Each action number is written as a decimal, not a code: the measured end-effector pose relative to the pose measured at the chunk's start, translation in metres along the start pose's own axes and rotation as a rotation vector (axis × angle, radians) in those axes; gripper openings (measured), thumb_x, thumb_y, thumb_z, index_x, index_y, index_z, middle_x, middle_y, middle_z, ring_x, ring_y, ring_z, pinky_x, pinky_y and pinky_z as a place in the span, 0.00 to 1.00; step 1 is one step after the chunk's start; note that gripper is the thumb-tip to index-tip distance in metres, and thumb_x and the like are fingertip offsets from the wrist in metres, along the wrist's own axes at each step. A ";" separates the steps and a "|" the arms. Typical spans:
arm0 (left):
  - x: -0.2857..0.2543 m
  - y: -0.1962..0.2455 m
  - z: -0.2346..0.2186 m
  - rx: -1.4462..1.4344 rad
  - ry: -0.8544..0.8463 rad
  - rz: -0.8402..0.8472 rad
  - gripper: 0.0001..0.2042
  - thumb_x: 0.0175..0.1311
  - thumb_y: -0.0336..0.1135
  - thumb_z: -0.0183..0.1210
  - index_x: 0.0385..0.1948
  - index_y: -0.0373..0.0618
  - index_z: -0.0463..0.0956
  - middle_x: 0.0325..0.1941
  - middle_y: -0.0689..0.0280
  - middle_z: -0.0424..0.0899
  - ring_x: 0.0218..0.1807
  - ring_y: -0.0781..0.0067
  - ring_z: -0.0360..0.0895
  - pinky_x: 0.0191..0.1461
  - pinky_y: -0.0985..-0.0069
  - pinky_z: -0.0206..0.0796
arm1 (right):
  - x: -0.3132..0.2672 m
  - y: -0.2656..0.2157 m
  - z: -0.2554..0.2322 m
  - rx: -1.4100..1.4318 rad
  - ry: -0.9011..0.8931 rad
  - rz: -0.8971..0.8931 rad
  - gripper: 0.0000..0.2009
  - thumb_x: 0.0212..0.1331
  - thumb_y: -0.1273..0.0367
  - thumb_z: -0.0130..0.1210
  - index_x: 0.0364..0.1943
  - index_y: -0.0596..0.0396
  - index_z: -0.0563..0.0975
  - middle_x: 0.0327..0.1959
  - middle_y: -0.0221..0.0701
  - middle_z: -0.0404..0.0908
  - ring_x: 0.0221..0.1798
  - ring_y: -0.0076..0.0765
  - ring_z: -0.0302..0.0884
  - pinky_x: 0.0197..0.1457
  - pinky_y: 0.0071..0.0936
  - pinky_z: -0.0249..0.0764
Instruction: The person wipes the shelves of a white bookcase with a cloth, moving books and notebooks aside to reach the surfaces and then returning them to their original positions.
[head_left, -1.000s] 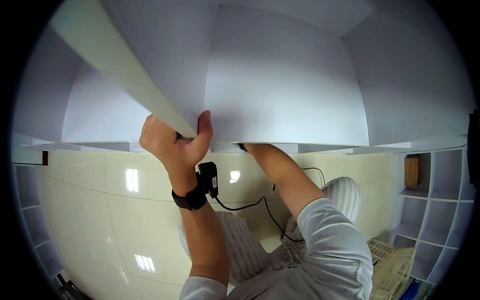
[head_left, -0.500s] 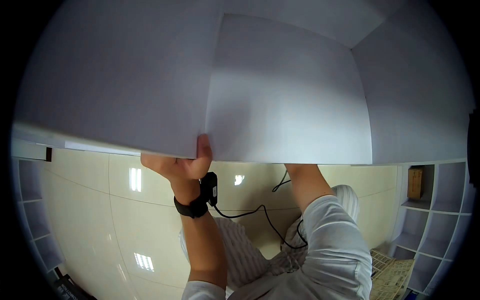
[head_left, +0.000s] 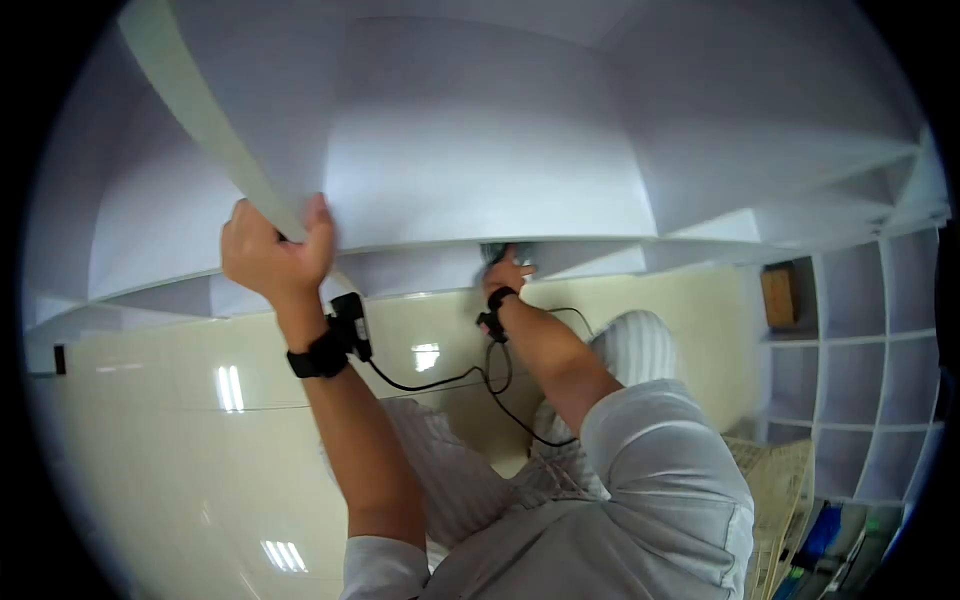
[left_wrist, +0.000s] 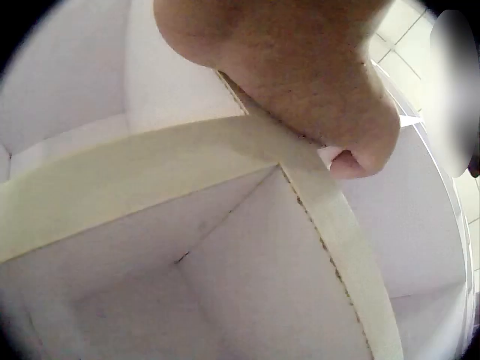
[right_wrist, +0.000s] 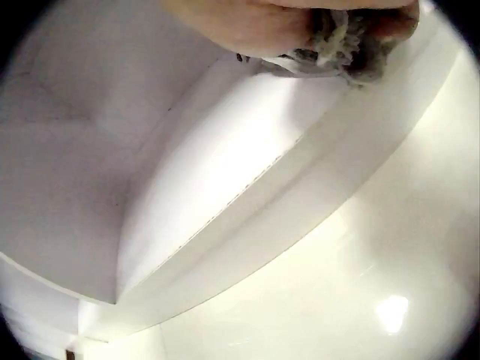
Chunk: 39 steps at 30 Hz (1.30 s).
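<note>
My left hand [head_left: 278, 255] grips the front edge of an upright divider [head_left: 205, 115] in a white cubby shelf, thumb on one side and fingers on the other. In the left wrist view that divider meets a shelf board [left_wrist: 135, 169] right beside the hand. Lower down, my right hand [head_left: 508, 278] holds a crumpled grey cloth [right_wrist: 341, 45] at the front of a lower compartment, just under a horizontal board [head_left: 430, 244]. The right wrist view shows the cloth bunched in the fingers over the bottom board [right_wrist: 217, 176] of that compartment.
Another cubby unit with a brown box [head_left: 780, 297] stands at the right, a cream plastic crate [head_left: 775, 490] near its foot. A black cable [head_left: 420, 387] runs from the wrist cameras across the person's lap. Glossy tiles [head_left: 160, 430] cover the floor.
My right hand, hidden under the shelf board before, now shows with the grey cloth. The head view has shifted, uncovering more of the lower compartments. My left hand keeps gripping the divider.
</note>
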<state>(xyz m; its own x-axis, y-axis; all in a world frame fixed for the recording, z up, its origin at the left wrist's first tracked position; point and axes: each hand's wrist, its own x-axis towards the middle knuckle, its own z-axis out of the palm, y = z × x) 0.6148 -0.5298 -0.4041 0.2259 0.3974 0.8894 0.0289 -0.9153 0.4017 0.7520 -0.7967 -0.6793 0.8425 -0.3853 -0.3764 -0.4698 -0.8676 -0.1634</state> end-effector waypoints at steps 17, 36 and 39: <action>0.002 0.000 -0.005 -0.015 0.014 0.065 0.09 0.39 0.35 0.66 0.14 0.50 0.73 0.15 0.70 0.74 0.18 0.65 0.68 0.22 0.73 0.57 | -0.079 0.002 -0.160 0.829 0.992 -0.390 0.20 0.57 0.75 0.54 0.57 0.58 0.71 0.60 0.53 0.58 0.44 0.54 0.73 0.48 0.44 0.73; 0.004 -0.001 0.002 -0.126 0.063 0.065 0.14 0.41 0.38 0.66 0.12 0.50 0.67 0.13 0.70 0.67 0.15 0.68 0.58 0.22 0.74 0.47 | 0.107 -0.059 -0.094 0.125 0.098 -0.485 0.24 0.63 0.63 0.50 0.61 0.61 0.66 0.65 0.63 0.57 0.44 0.58 0.79 0.51 0.47 0.75; 0.002 -0.001 0.002 -0.107 0.061 0.060 0.14 0.41 0.38 0.66 0.12 0.50 0.67 0.13 0.70 0.67 0.15 0.68 0.59 0.22 0.75 0.46 | 0.097 -0.056 -0.050 0.070 0.015 -0.437 0.25 0.63 0.62 0.50 0.62 0.61 0.65 0.65 0.64 0.57 0.45 0.59 0.79 0.51 0.48 0.75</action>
<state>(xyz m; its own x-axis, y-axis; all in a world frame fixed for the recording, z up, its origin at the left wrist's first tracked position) 0.6167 -0.5279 -0.4032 0.1644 0.3480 0.9230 -0.0876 -0.9269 0.3651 0.8728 -0.8012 -0.6614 0.9695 0.0076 -0.2448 -0.0850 -0.9269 -0.3656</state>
